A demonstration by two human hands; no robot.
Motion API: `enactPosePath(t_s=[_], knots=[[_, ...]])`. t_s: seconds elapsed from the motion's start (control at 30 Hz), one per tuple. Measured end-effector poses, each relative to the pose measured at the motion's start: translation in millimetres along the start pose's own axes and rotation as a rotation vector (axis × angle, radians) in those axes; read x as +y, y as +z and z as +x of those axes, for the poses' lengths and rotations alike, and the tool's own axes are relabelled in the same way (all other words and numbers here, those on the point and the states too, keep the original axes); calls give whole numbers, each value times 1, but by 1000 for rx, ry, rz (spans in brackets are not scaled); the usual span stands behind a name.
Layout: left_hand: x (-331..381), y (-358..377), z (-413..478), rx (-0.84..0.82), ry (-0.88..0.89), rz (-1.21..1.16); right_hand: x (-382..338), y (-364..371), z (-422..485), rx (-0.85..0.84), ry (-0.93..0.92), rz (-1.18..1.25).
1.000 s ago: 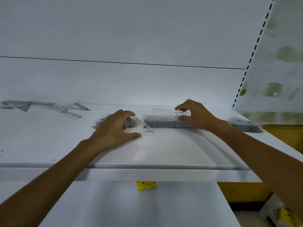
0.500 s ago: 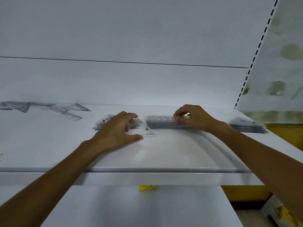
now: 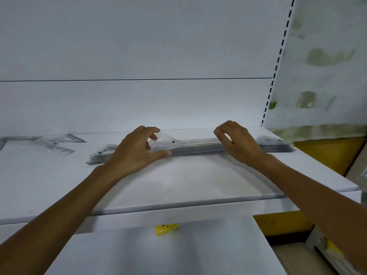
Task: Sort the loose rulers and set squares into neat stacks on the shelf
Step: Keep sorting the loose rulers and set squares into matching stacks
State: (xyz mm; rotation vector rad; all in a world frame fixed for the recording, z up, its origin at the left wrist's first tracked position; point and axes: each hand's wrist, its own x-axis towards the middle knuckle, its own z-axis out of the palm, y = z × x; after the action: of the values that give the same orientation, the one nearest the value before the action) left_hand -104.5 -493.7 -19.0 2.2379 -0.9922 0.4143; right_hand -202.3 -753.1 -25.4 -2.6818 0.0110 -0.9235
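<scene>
- Left hand (image 3: 137, 149) is on the clear set square (image 3: 166, 140), fingers curled over its top edge and thumb stretched flat along the shelf (image 3: 178, 181) in front; the hold reads as a steadying pinch, so the piece can be laid square on the pile rather than dropped
- Right hand (image 3: 238, 142) arches over the long stack of rulers (image 3: 198, 148), fingertips bent down onto its top, thumb tucked near them; half-closed, pressing rather than gripping anything, likely pinning the stack so it does not slide while the other end is tidied
- The stack sits mid-shelf, close to the back wall; its long axis runs left to right, parallel to the shelf's front lip, with the right end poking out past the right wrist towards the shelf's end
- The set square lies at the stack's left part, its slanted edge falling away to the right, pointed corner aimed along the rulers
- More flat pieces (image 3: 99, 155) fan out under and left of the left hand, edges not yet flush
- Well apart on the far left, loose set squares and a ruler (image 3: 53, 144) lie scattered at mixed angles; sorting there looks not yet done
- A yellow scrap (image 3: 166, 229) peeks out on the lower shelf.
</scene>
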Motion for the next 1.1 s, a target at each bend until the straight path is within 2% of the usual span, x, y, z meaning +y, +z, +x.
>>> enactPosePath(t_s=[0.1,0.33,0.47,0.57,0.7,0.87,1.1], knots=[[27,16,15,-3,3,-60,23,-23,-16,12,-3,-61],[114,87,57,8,79,-120,88,-77,-71,-6,128,-164],[160,128,82,34,93,-138,118,-94,-95,-98,231,-208],[184,152,99,10,98,-112,127,-98,-102,-178,230,-240],[201,182,119,-57,34,-104,129,-95,-106,-153,201,-220],[201,211,119,-154,-36,-79,132,-97,-106,-201,205,-194],[196,216,122,-204,-13,26,131,-95,-106,-197,191,-236]])
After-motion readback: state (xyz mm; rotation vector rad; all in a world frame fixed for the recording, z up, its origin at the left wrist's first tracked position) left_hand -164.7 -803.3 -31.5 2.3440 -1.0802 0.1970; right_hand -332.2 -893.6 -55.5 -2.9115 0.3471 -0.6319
